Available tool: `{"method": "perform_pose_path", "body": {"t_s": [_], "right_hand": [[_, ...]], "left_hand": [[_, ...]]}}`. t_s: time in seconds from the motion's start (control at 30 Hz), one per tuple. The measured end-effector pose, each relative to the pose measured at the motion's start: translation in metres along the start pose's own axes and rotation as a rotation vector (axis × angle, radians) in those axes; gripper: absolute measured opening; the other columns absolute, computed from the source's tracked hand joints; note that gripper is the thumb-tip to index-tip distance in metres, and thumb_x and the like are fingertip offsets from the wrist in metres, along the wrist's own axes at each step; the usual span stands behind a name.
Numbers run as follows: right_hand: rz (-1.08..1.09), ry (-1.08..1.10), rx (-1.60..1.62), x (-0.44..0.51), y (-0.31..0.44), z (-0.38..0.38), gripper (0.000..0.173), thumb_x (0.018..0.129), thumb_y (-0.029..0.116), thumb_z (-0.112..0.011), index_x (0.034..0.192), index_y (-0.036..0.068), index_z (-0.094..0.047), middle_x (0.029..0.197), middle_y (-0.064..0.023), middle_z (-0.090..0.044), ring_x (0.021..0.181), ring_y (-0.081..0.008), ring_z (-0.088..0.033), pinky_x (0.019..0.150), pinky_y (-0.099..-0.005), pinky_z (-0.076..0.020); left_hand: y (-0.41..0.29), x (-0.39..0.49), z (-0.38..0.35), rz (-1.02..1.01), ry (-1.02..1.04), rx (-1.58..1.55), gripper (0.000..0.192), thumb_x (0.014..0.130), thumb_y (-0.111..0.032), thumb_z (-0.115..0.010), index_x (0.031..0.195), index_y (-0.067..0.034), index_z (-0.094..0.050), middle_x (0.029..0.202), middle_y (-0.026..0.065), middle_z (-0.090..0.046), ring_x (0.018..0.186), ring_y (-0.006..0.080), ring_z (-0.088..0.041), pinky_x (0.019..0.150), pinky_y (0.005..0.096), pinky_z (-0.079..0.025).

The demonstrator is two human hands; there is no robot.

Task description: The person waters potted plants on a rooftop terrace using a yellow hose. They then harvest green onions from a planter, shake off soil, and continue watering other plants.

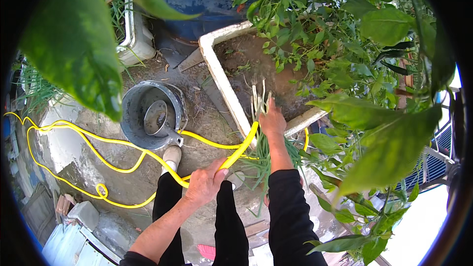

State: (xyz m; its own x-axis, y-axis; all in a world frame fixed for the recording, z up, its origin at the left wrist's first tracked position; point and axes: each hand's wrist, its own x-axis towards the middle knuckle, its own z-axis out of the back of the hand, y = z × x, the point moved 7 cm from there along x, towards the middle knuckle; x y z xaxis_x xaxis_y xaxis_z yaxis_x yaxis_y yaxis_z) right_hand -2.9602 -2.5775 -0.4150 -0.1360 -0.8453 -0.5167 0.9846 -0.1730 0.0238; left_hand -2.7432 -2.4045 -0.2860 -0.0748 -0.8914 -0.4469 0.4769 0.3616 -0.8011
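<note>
My left hand (207, 183) is closed around a yellow hose (236, 155), whose end points up at a bunch of green onions (262, 147). The onions are in my right hand (272, 120), with their pale root ends upward over the soil of a white foam planter box (221, 70) and their green leaves hanging down beside my forearm. Whether water runs from the hose I cannot tell. To the left stands a grey metal bucket (129, 114) with a metal ladle or scoop (155, 118) inside, its handle over the rim.
Pepper plants (332, 62) crowd the right side, and large leaves (74, 44) hang close to the camera. Loops of hose lie on the ground at left. A blue container (203, 11) is at the top, beside another white planter (135, 40). A concrete block (84, 214) sits at lower left.
</note>
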Motion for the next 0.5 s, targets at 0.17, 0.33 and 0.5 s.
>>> {"method": "perform_pose_path", "body": {"t_s": [0.17,0.33,0.5], "right_hand": [[0.138,-0.011,0.121,0.008,0.011,-0.026,0.083,0.08,0.033,-0.065,0.148,0.019,-0.018,0.106,-0.0214,-0.061,0.098,-0.0373,-0.062,0.082,-0.0474,-0.05],[0.06,-0.001,0.18,0.006,0.009,-0.008,0.068,0.084,0.039,-0.062,0.141,0.014,-0.034,0.102,-0.0191,-0.065,0.099,-0.0363,-0.061,0.085,-0.046,-0.0484],[0.046,-0.043,0.296,0.008,-0.007,0.01,0.098,0.073,0.057,-0.068,0.148,0.015,-0.019,0.127,-0.0236,-0.054,0.113,-0.04,-0.054,0.095,-0.0447,-0.0437]], "left_hand": [[-0.002,0.003,0.004,0.066,0.035,-0.058,0.034,0.091,-0.024,-0.055,0.121,-0.008,-0.054,0.073,0.0209,-0.063,0.069,0.04,-0.063,0.062,0.0469,-0.051],[0.005,0.0,0.009,0.118,0.034,-0.085,0.035,0.093,-0.025,-0.054,0.123,-0.006,-0.054,0.075,0.022,-0.062,0.073,0.039,-0.063,0.064,0.0445,-0.05],[0.001,0.004,0.006,0.14,0.1,-0.075,0.038,0.095,-0.028,-0.051,0.125,-0.005,-0.052,0.077,0.0232,-0.062,0.076,0.0387,-0.063,0.067,0.0409,-0.05]]}}
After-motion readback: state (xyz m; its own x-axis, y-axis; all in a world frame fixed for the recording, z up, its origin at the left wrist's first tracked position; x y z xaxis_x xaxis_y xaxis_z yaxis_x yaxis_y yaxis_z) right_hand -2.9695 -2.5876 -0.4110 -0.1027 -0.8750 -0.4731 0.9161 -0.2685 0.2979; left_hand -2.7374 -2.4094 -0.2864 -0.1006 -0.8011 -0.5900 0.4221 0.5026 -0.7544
